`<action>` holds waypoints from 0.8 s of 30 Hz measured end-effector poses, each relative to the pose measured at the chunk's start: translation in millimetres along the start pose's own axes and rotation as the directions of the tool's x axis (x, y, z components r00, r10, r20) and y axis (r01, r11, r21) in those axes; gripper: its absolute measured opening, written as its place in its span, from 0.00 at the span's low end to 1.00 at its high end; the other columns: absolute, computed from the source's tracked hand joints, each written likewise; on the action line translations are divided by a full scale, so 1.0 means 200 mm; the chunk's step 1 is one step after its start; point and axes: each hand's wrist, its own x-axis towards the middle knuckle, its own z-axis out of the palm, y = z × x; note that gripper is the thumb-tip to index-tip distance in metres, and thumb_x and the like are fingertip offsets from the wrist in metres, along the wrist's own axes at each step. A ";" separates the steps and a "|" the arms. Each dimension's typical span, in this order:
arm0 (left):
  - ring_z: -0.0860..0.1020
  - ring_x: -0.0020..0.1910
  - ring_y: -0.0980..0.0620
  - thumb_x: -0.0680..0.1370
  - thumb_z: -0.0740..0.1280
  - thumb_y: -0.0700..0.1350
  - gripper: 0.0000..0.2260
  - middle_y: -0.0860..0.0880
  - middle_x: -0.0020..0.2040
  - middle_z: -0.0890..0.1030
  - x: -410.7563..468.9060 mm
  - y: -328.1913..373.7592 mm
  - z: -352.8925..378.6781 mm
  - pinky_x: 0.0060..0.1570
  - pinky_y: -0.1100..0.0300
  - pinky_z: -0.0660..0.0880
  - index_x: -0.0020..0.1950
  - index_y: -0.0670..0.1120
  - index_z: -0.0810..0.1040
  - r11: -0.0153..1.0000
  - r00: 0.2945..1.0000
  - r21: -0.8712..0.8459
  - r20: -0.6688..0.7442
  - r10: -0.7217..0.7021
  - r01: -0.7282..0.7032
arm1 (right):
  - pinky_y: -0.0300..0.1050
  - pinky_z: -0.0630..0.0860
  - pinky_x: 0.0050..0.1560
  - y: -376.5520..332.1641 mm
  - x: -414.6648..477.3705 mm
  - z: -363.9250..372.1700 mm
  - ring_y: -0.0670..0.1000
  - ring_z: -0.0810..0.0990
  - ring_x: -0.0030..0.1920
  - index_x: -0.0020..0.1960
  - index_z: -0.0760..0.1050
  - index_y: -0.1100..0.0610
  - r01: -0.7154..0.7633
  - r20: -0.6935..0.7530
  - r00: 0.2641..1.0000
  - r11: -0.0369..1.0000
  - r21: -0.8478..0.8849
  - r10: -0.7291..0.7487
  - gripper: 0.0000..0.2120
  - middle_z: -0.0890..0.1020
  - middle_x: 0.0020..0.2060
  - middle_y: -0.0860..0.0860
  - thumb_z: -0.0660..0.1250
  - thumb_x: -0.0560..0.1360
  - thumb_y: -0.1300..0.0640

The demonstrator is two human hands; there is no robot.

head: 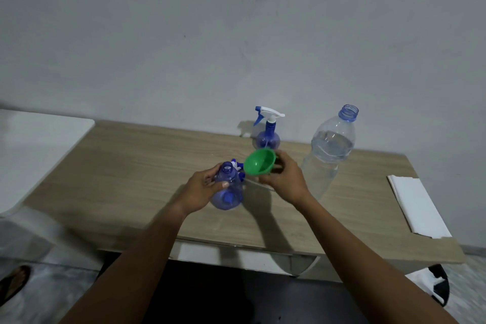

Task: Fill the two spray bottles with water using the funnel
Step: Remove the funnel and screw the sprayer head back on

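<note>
Left hand (202,187) grips the open, empty-looking spray bottle (227,192); right hand (284,177) holds the green funnel (259,163) just beside its mouth. The uncapped water bottle (328,150) stands partly full.

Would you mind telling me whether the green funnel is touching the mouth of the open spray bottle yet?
Apart. The head view shows the green funnel held to the right of the open spray bottle, table visible between them.

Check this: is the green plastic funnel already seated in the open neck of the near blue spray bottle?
No, the green plastic funnel is in the right hand, beside the bottle neck.
</note>
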 end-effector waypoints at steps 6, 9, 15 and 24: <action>0.80 0.53 0.68 0.77 0.69 0.31 0.24 0.61 0.55 0.83 0.00 -0.01 -0.05 0.53 0.72 0.74 0.73 0.39 0.71 1.000 1.000 -0.014 -0.028 -0.015 0.015 | 0.51 0.80 0.58 0.25 -0.08 0.03 0.53 0.82 0.55 0.70 0.73 0.52 -0.106 0.156 0.970 0.902 -0.418 0.186 0.43 0.82 0.58 0.50 0.82 0.58 0.51; 0.80 0.55 0.67 0.77 0.69 0.32 0.24 0.62 0.54 0.83 0.01 -0.02 -0.05 0.55 0.71 0.75 0.73 0.41 0.71 0.999 0.999 -0.008 -0.021 -0.031 0.031 | 0.51 0.78 0.59 0.27 -0.08 0.04 0.53 0.81 0.56 0.70 0.72 0.54 -0.098 0.192 0.958 0.872 -0.479 0.213 0.38 0.82 0.59 0.53 0.83 0.63 0.56; 0.80 0.54 0.68 0.77 0.69 0.31 0.24 0.63 0.53 0.83 0.02 -0.03 -0.06 0.53 0.72 0.74 0.72 0.42 0.71 0.999 0.999 -0.011 -0.027 -0.031 0.031 | 0.46 0.75 0.61 0.28 -0.07 0.02 0.55 0.77 0.66 0.79 0.62 0.56 -0.131 0.224 0.938 0.870 -0.476 0.264 0.48 0.77 0.67 0.56 0.83 0.65 0.59; 0.80 0.58 0.64 0.77 0.71 0.35 0.24 0.65 0.54 0.84 0.04 -0.05 -0.15 0.55 0.70 0.75 0.72 0.46 0.72 1.000 0.999 0.013 -0.037 -0.022 0.023 | 0.42 0.74 0.56 0.08 0.10 0.06 0.51 0.77 0.62 0.76 0.69 0.51 -0.101 0.134 0.981 0.956 -0.275 0.142 0.33 0.77 0.67 0.50 0.76 0.74 0.48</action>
